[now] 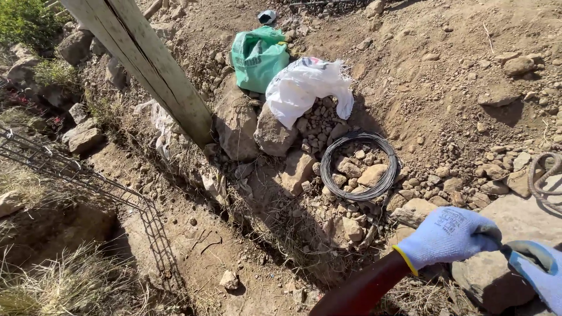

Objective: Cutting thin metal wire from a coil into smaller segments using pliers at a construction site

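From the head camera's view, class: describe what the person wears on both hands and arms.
The left hand wears a pale blue knit glove with faint printed marking and a yellow-edged cuff, above a dark red sleeve. The right hand, partly out of frame, wears a matching pale glove with a brighter blue coated part.

dark wire coil (359, 167), round, lying flat on stony dirt, beside rocks

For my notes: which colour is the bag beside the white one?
Green bag, clearest in the head view.
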